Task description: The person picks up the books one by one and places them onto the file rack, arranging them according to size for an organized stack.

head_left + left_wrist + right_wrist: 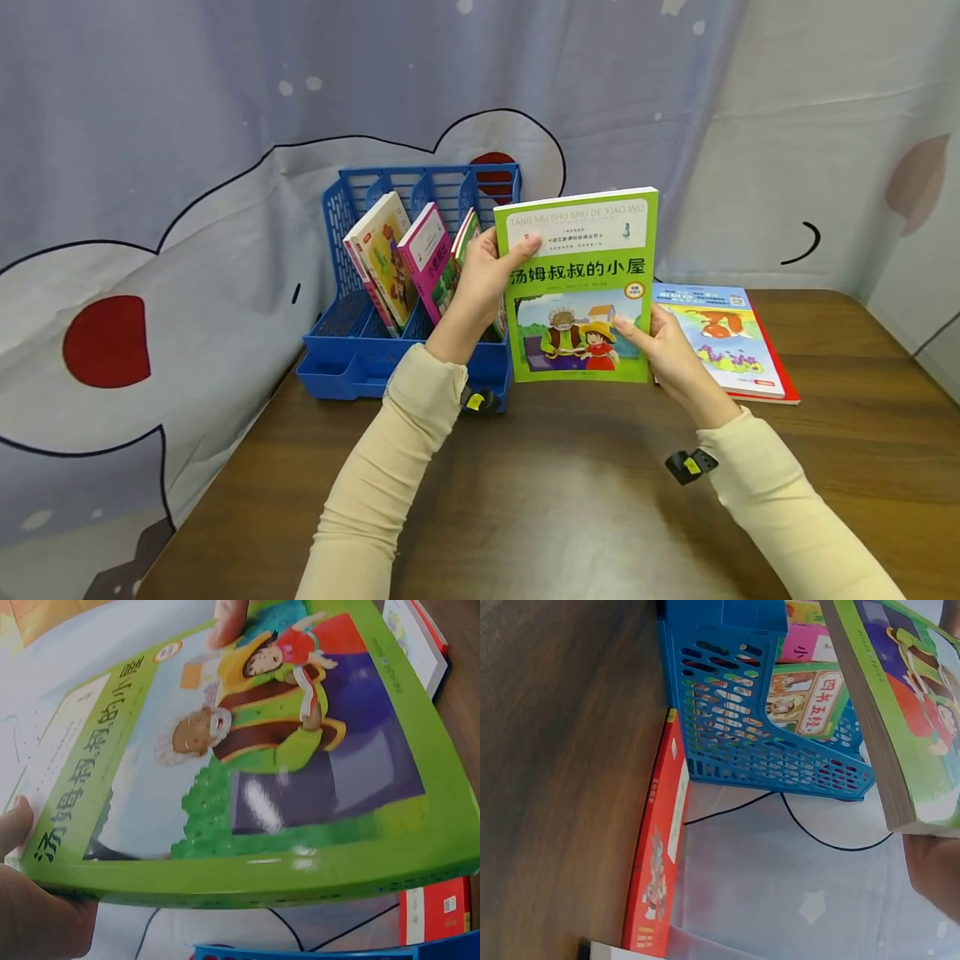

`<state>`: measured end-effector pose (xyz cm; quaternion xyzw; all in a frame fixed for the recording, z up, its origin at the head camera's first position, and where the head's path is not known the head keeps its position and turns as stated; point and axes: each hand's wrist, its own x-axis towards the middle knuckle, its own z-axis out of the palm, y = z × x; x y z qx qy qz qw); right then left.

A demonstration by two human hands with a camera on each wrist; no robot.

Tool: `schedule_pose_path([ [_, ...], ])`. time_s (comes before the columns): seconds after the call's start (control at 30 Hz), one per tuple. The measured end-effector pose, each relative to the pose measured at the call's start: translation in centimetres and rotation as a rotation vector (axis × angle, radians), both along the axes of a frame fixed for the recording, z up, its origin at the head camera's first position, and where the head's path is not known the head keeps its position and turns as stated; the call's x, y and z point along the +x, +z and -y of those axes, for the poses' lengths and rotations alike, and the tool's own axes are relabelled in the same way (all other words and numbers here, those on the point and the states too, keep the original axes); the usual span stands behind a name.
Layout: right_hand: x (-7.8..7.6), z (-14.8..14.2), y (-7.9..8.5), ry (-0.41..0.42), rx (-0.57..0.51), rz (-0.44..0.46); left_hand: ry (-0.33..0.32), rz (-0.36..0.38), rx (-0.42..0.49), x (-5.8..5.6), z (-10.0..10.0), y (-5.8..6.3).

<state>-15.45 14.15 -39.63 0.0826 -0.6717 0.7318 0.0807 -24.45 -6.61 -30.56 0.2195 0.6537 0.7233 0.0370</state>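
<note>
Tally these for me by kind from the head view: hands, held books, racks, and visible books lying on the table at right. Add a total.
Hands: 2 (left hand, right hand)
Held books: 1 (green book)
Racks: 1 (blue rack)
Lying books: 2 (blue-covered book, red book beneath it)
Total: 6

A grey-white patterned curtain (600, 92) hangs behind a brown wooden table (577, 492).
</note>
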Motion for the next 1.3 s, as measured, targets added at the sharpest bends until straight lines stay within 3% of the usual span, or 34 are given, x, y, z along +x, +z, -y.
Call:
schedule_pose_path([
  [0.33,-0.5,-0.2,-0.5,-0.076,0.065,-0.062,0.096,0.01,0.13,0.4,0.7,1.5],
  [0.5,-0.7,-0.1,-1.0,-0.072,-0.013,-0.065,0.173,0.009,0.221,0.4,1.7,2.5],
  [0.87,-0.5,0.3,-1.8,-0.106,-0.173,-0.144,0.314,-0.162,0.489,0.7,3.2,6.1],
  [1.03,-0.4,0.3,-1.8,-0.1,-0.206,-0.17,0.391,-0.178,0.608,0.7,4.2,8.1],
  [1.3,0.5,-0.4,-1.7,-0.123,-0.22,-0.131,0.553,-0.216,0.747,-0.6,3.7,8.4],
])
